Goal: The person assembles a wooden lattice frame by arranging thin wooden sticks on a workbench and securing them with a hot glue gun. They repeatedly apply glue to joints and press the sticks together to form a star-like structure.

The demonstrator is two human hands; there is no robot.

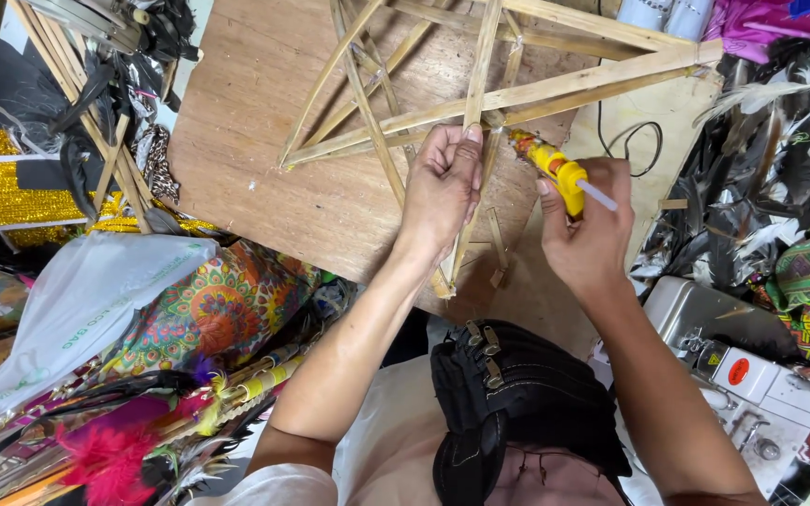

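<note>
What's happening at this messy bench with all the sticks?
A person is gluing a star-shaped frame of pale bamboo sticks that lies on a brown wooden board. The left hand pinches sticks together at a joint, while the right hand holds a small yellow glue gun with its nozzle aimed at that joint. Feathers, gold trim and patterned fabrics are piled on both sides.

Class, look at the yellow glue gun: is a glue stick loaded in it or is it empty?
Loaded: a pale glue stick pokes out the back of the glue gun, held in the right hand.
</note>
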